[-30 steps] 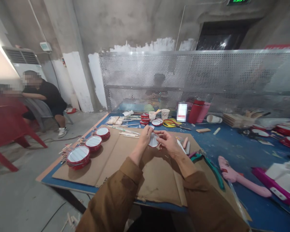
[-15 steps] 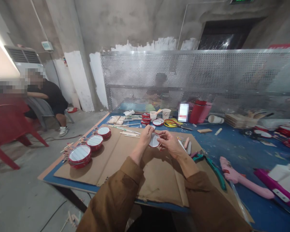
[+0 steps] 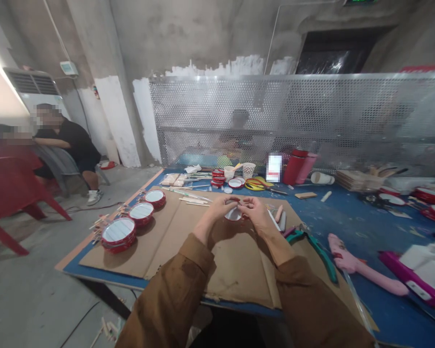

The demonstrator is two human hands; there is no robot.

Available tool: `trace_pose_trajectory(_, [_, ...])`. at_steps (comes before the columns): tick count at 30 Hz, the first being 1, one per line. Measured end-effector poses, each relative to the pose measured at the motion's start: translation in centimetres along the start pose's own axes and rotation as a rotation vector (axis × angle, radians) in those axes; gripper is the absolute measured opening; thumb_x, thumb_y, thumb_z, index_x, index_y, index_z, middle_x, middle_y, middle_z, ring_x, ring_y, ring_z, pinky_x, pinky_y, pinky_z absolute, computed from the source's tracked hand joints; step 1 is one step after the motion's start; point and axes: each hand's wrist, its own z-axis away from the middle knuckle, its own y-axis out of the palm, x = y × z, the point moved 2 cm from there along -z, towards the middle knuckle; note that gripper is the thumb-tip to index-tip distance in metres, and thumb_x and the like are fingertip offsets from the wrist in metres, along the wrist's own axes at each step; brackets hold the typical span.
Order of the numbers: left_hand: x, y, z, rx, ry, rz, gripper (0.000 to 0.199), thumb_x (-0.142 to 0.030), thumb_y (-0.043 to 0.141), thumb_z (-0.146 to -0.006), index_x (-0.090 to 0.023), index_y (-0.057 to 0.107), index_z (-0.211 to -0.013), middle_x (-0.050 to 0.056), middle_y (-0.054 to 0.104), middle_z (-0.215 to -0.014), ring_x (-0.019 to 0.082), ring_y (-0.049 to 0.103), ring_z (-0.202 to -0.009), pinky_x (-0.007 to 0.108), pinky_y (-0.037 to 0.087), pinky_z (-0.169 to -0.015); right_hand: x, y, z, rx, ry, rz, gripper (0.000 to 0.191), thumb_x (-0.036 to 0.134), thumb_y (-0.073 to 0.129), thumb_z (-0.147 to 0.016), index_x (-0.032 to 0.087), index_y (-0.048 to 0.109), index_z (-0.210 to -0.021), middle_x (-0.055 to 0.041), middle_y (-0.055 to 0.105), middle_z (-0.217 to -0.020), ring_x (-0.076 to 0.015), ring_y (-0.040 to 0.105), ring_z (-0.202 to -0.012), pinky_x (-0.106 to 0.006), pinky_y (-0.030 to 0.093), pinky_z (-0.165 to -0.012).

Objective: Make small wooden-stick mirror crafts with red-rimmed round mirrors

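Over the cardboard sheet (image 3: 239,270) my left hand (image 3: 220,209) and my right hand (image 3: 255,212) meet around a small round drum-like piece (image 3: 233,215) with a white face and a thin red rim. Left fingers curl over its far left edge. On the other side, my right thumb and fingertips pinch its edge; the fingers partly hide it. Three red drums with white tops stand in a row at the left: a large one (image 3: 118,231), a middle one (image 3: 141,212) and a smaller one (image 3: 155,198). Thin sticks poke out beside them.
Right of my hands lie green-handled pliers (image 3: 321,253), a pink glue gun (image 3: 362,270) and a purple power strip (image 3: 416,285). Scissors (image 3: 263,185), paper cups (image 3: 248,170), a phone (image 3: 274,167) and a red bottle (image 3: 295,166) stand before a perforated metal screen (image 3: 210,106). People sit beyond.
The white-faced piece has tipped, its face now partly covered by my fingers. My left hand has turned flatter across its top edge. A small white disc shows at the cardboard's far edge.
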Motion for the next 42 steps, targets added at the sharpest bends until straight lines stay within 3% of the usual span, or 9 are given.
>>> trace_pose_trajectory(3, [0.1,0.2,0.1,0.019,-0.012,-0.004,0.027,-0.015,0.054,-0.075,-0.014,0.069,-0.097,0.008,0.071,-0.097,0.017,0.062,-0.083,0.028,0.048,-0.077,-0.6,-0.4,-0.6,-0.097,-0.082,0.198,0.034,0.031,0.072,-0.064,0.02,0.053,-0.09,0.0023,0.064,-0.07,-0.0135,0.06,-0.055,-0.024,0.047,-0.05])
trace_pose_trajectory(8, [0.5,0.9,0.2,-0.132,-0.02,-0.064,0.022,-0.011,0.051,-0.076,-0.014,0.068,-0.089,0.006,0.069,-0.089,0.016,0.06,-0.078,0.028,0.049,-0.077,-0.5,-0.6,-0.4,-0.132,-0.173,0.504,0.011,0.028,0.066,-0.073,0.021,0.062,-0.081,-0.0033,0.069,-0.076,-0.0182,0.064,-0.07,-0.027,0.047,-0.061])
trace_pose_trajectory(13, [0.4,1.2,-0.1,-0.189,-0.016,-0.091,0.017,-0.011,0.051,-0.076,-0.015,0.066,-0.084,0.006,0.068,-0.086,0.016,0.059,-0.078,0.028,0.048,-0.077,0.5,-0.5,0.2,-0.159,-0.254,0.744,0.01,0.026,0.058,-0.08,0.021,0.067,-0.079,-0.0056,0.071,-0.079,-0.0194,0.065,-0.076,-0.028,0.046,-0.069])
trace_pose_trajectory(15, [0.1,0.9,-0.2,-0.161,-0.02,-0.092,0.016,-0.01,0.052,-0.076,-0.015,0.066,-0.081,0.005,0.068,-0.084,0.016,0.059,-0.076,0.028,0.048,-0.076,0.6,-0.5,0.3,-0.173,-0.213,0.685,0.014,0.029,0.056,-0.081,0.021,0.066,-0.076,-0.0048,0.069,-0.073,-0.0182,0.063,-0.068,-0.028,0.046,-0.065])
trace_pose_trajectory(19, [0.0,0.2,-0.2,-0.104,-0.045,-0.08,0.017,-0.007,0.051,-0.073,-0.015,0.065,-0.077,0.005,0.067,-0.081,0.016,0.06,-0.075,0.027,0.048,-0.073,0.1,-0.5,0.0,-0.166,-0.01,0.257,0.02,0.04,0.062,-0.075,0.02,0.062,-0.073,-0.0025,0.065,-0.065,-0.0162,0.06,-0.056,-0.026,0.048,-0.051])
trace_pose_trajectory(22, [0.4,0.4,0.0,-0.097,-0.071,0.012,0.019,-0.007,0.054,-0.073,-0.014,0.065,-0.087,0.005,0.068,-0.084,0.016,0.061,-0.075,0.027,0.048,-0.072,-0.3,-1.0,-0.3,-0.223,0.036,0.048,0.027,0.045,0.07,-0.065,0.02,0.062,-0.07,-0.0018,0.064,-0.062,-0.0147,0.058,-0.054,-0.024,0.044,-0.046])
trace_pose_trajectory(27, [1.5,2.0,-0.3,0.027,-0.124,0.271,0.037,-0.007,0.061,-0.073,-0.012,0.06,-0.109,0.006,0.069,-0.088,0.014,0.062,-0.073,0.027,0.047,-0.072,-0.5,-1.1,-0.7,-0.222,0.016,-0.028,0.038,0.049,0.077,-0.047,0.017,0.066,-0.064,-0.0004,0.061,-0.054,-0.011,0.048,-0.046,-0.023,0.034,-0.042])
trace_pose_trajectory(38, [2.5,1.1,-0.1,-0.028,-0.25,0.415,0.016,-0.017,0.066,-0.073,-0.011,0.065,-0.088,0.004,0.066,-0.072,0.012,0.058,-0.06,0.025,0.044,-0.061,-0.6,-0.6,-0.5,-0.022,0.137,-0.269,0.039,0.04,0.087,-0.045,0.017,0.069,-0.07,0.0004,0.063,-0.056,-0.0116,0.054,-0.047,-0.023,0.043,-0.041])
trace_pose_trajectory(42, [2.4,1.0,0.0,0.037,-0.264,0.409,0.014,-0.018,0.068,-0.072,-0.012,0.064,-0.085,0.003,0.065,-0.07,0.012,0.058,-0.059,0.025,0.043,-0.06,-0.7,-0.8,-0.5,-0.055,0.194,-0.339,0.038,0.036,0.089,-0.045,0.016,0.068,-0.071,0.0036,0.057,-0.051,-0.0084,0.048,-0.042,-0.02,0.04,-0.036])
